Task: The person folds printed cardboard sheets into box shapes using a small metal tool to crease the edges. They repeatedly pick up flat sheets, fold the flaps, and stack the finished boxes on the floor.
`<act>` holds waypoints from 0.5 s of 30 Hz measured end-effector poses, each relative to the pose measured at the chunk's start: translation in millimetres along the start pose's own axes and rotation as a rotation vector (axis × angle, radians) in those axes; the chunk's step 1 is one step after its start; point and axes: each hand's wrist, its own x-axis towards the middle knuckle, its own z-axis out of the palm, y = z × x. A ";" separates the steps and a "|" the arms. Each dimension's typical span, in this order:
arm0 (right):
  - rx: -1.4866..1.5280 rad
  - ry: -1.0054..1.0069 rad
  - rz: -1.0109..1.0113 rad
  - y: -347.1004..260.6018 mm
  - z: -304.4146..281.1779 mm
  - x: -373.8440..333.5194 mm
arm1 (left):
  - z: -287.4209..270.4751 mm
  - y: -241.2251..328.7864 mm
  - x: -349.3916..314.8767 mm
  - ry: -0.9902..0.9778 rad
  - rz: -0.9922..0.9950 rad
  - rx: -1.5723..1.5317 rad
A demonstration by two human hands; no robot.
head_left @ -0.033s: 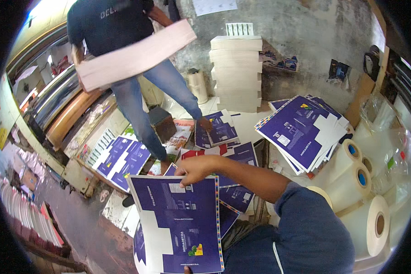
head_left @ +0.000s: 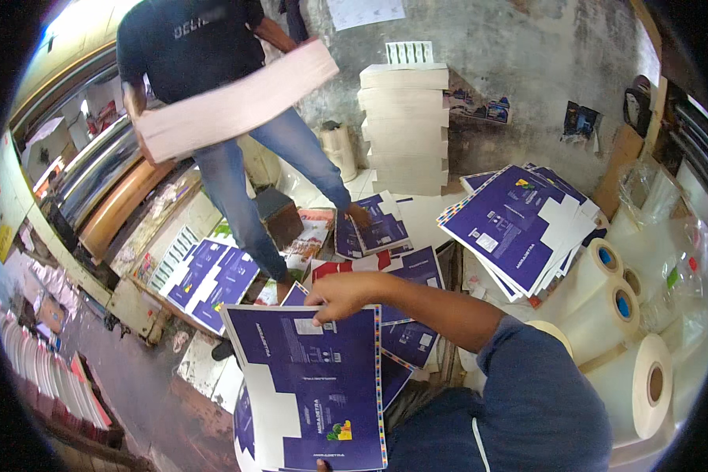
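A large purple-and-white printed sheet (head_left: pixel 275 354) stands tilted up in front of me, with a strip of coloured marks down its right edge. My right hand (head_left: pixel 342 297) reaches across from the right, closed on its top edge, the fingers bent over the front. Of my left hand (head_left: pixel 322 466) only a fingertip shows, pressed on the sheet's lower edge; the rest is hidden. More purple sheets (head_left: pixel 397 381) lie behind and below the held one, partly covered by it.
Facing me, a co-worker (head_left: pixel 189 55) carries a long pale stack of paper (head_left: pixel 240 102). A tall stack of paper (head_left: pixel 405 134) stands by the wall. Fanned purple sheets (head_left: pixel 511 228) lie to the right, beside rolls of clear film (head_left: pixel 649 385). A roller machine (head_left: pixel 106 193) is at left.
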 end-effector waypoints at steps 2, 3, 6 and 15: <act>-0.115 0.082 0.089 -10.8 -2.4 -23.9 | 3.2 2.2 7.1 -0.021 -0.054 -0.040; -0.125 0.125 0.097 -12.2 -6.2 -34.2 | 3.5 3.2 14.0 -0.025 -0.067 -0.061; -0.120 0.222 0.099 -17.7 -18.1 -68.2 | -7.0 -2.2 24.6 -0.081 -0.136 -0.088; 0.072 0.498 0.394 -60.4 -77.3 -203.1 | -10.3 8.1 31.2 -0.418 -0.140 -0.130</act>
